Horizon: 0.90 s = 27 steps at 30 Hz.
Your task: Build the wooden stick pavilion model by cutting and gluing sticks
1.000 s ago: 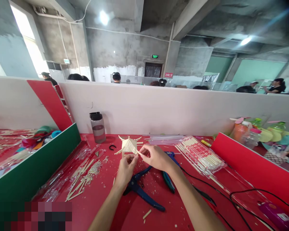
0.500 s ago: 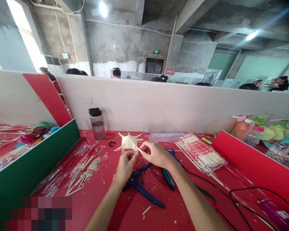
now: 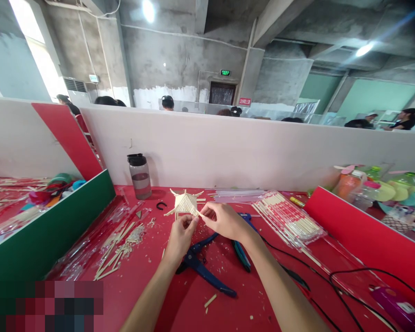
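A small pavilion model (image 3: 186, 202) made of pale wooden sticks, with a pointed roof and upturned corners, is at the middle of the red table. My left hand (image 3: 182, 233) pinches its near lower edge, fingers closed. At the model's right front corner, my right hand (image 3: 221, 219) has thumb and fingertips pressed together on the projecting corner stick. Beneath my forearms lies a blue-handled cutter (image 3: 207, 274). Teal-handled pliers (image 3: 241, 256) rest beside my right wrist. A blue glue gun (image 3: 248, 221) is partly hidden behind my right hand.
Cut stick pieces (image 3: 124, 251) and clear wrappers (image 3: 86, 240) lie at left. A water bottle (image 3: 140, 177) stands by the white partition (image 3: 228, 152). Packed sticks (image 3: 290, 219) lie at right, near a black cable (image 3: 297, 256). Green (image 3: 55, 216) and red (image 3: 366, 240) dividers flank the table.
Both hands stay at the model with almost the same grip. The view has shifted very slightly; nothing else has visibly moved on the table.
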Available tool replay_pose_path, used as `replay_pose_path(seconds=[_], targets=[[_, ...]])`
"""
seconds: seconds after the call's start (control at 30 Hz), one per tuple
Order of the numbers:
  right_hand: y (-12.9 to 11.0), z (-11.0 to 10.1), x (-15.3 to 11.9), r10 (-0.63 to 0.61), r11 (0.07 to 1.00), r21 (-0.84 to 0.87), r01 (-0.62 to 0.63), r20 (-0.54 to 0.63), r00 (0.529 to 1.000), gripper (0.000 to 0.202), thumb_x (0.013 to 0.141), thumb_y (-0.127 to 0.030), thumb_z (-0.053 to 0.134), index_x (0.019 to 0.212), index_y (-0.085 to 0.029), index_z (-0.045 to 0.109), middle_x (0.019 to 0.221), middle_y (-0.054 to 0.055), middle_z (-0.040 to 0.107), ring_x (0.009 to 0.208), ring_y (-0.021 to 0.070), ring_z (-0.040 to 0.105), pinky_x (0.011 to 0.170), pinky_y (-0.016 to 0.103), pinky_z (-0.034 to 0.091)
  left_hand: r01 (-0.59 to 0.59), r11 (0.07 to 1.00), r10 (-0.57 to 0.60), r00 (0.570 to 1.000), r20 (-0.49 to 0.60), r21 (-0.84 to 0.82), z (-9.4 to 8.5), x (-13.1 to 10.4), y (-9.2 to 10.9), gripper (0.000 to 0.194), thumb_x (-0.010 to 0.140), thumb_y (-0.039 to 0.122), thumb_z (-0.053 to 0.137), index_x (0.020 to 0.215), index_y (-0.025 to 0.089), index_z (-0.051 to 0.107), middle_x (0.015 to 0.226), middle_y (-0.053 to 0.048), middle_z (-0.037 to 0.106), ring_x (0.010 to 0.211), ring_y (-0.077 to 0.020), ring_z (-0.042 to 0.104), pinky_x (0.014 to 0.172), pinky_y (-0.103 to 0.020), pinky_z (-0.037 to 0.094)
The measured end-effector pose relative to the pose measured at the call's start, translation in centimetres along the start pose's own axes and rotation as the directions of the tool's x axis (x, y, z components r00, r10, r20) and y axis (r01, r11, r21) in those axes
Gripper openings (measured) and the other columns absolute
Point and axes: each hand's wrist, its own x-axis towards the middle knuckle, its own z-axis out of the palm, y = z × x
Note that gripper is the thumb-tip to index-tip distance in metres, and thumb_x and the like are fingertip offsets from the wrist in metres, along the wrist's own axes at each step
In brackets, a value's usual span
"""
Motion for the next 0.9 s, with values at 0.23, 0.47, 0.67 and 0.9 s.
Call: replay_pose_path(seconds=[0.23,0.47,0.67,0.9], targets=[[-0.03,-0.04,0.00,-0.001,1.000,0.001,0.001,0.002,1.000,0.008,0.090,-0.021,0.059,0.091,-0.021,0.067,0.087,0.002,0.075,0.079,0.0158,0.070,0.072,0.025,0.051,0.007,0.998,-0.008,1.000,-0.005,-0.059,0.27,-0.19,0.11,0.044,0.082,0.058,0.063,0.067,0.016,0.060,0.059,0.004,0.050,0.056,-0.0104,0.042,0.054,-0.022,0.031],[-0.11,-0.17,-0.04,-0.002,1.000,0.015,0.002,0.012,1.000,0.008,0.090,-0.021,0.059,0.092,-0.021,0.067,0.088,0.002,0.075,0.079,0.0155,0.070,0.073,0.024,0.051,0.040,0.991,-0.041,0.999,-0.003,-0.125,0.11,-0.31,-0.33,0.041,0.083,0.055,0.064,0.076,0.014,0.064,0.061,0.003,0.054,0.058,-0.0103,0.044,0.056,-0.022,0.033],[-0.01,-0.11,-0.06,-0.003,1.000,0.006,0.003,0.014,1.000,0.009,0.090,-0.022,0.059,0.093,-0.021,0.067,0.089,0.002,0.075,0.080,0.0160,0.070,0.074,0.025,0.051,0.079,0.990,-0.084,0.996,-0.040,-0.116,-0.23,-0.27,-0.72,0.041,0.074,0.053,0.071,0.086,0.014,0.067,0.070,-0.001,0.062,0.063,-0.0134,0.053,0.060,-0.024,0.039],[0.18,-0.07,0.00,-0.005,1.000,0.016,0.005,0.021,1.000,0.009,0.091,-0.022,0.058,0.093,-0.021,0.067,0.089,0.002,0.075,0.081,0.0160,0.070,0.074,0.025,0.052,0.010,1.000,-0.011,0.999,-0.040,-0.023,-0.04,-0.20,-0.66,0.042,0.080,0.055,0.066,0.083,0.014,0.067,0.068,0.000,0.059,0.062,-0.0131,0.049,0.059,-0.023,0.037]])
